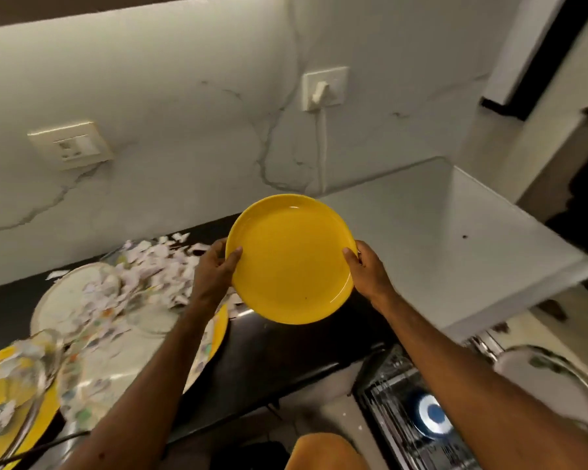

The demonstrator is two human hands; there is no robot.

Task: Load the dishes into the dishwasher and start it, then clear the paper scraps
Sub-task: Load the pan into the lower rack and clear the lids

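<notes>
Yellow plate (291, 259) is up in the air between my two hands, above the black counter (286, 344), its hollow face tilted toward me. My left hand (214, 269) grips the left rim with the thumb curled over the inner edge, and my right hand (367, 269) clasps the right rim the same way. To my left, paper scraps (150, 266) lie heaped on the counter and spill over a white plate (68, 296). Nearer me a clear glass (31, 361), blurred, stands by a second yellow plate (0, 401) that also carries scraps. Low on my right the dishwasher rack (404, 418) shows, with a blue-and-white dish (433, 415) in it. On the marbled wall behind, a plug sits in a socket (325, 88).
</notes>
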